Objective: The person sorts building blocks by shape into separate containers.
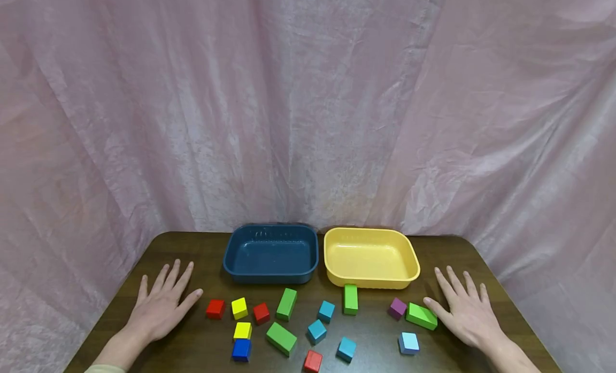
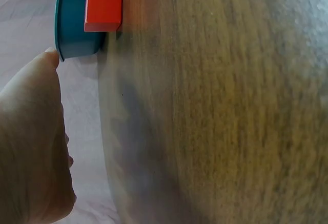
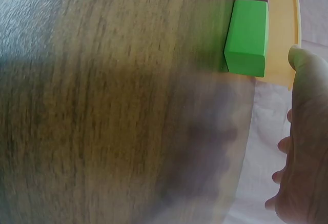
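In the head view my left hand (image 1: 158, 308) is at the table's left side, fingers straight and spread, holding nothing. Nearest to its thumb is a red cube (image 1: 215, 309), which the left wrist view also shows beyond the thumb. My right hand (image 1: 466, 313) is spread out at the right side, likewise holding nothing. Close by its thumb lies a green block (image 1: 421, 316), with a purple cube (image 1: 397, 308) just left of it. A light blue cube (image 1: 409, 343) sits nearer the front. Whether the right thumb touches the green block is hard to tell.
A dark blue tray (image 1: 271, 279) and a yellow tray (image 1: 372, 283) stand side by side at the back. Several more blocks lie between the hands, among them a yellow cube (image 1: 239, 308), a blue cube (image 1: 241, 350) and a green block (image 1: 281, 339). Behind the table hangs a pink curtain (image 1: 308, 106).
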Tool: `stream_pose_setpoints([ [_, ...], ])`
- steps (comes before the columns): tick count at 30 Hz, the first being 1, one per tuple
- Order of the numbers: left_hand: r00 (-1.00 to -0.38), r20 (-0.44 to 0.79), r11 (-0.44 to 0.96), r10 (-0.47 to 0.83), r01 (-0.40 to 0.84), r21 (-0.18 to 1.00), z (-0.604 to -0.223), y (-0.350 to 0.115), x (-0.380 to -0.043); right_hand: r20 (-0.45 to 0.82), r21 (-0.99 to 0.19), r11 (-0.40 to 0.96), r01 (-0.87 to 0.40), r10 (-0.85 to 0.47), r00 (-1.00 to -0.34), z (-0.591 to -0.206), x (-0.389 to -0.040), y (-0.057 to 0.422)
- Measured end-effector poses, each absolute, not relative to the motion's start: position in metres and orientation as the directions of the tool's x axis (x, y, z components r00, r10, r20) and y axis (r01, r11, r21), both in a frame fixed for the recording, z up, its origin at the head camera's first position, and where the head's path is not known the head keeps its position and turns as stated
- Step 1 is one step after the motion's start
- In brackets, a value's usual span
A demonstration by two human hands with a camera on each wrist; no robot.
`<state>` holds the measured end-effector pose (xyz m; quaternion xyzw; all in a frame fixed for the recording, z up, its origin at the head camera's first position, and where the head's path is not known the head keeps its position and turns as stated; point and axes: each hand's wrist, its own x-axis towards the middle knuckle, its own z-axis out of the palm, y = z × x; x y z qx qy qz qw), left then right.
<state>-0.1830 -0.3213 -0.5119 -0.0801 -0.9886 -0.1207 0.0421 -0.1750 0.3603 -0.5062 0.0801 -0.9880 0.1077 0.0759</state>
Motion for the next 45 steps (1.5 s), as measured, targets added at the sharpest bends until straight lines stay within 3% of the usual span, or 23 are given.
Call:
stream_pose_setpoints([
  [16,-0.985,0.094,0.943,0.144,0.165,0.289,-0.509,-0.319,-0.191,0.199,-0.196,0.962,-0.190,-0.150,-0.968,-0.504,-0.175,0.362],
  [31,-0.989,0.010,0.767,0.149,0.122,0.629,-0.486,-0.300,-0.211,0.361,-0.204,0.932,-0.298,-0.212,-0.908,-0.488,-0.167,0.350],
  [45,-0.990,0.031,0.548,0.135,0.101,0.830,-0.481,-0.292,-0.230,0.451,-0.190,0.909,-0.372,-0.255,-0.855,-0.470,-0.157,0.322],
])
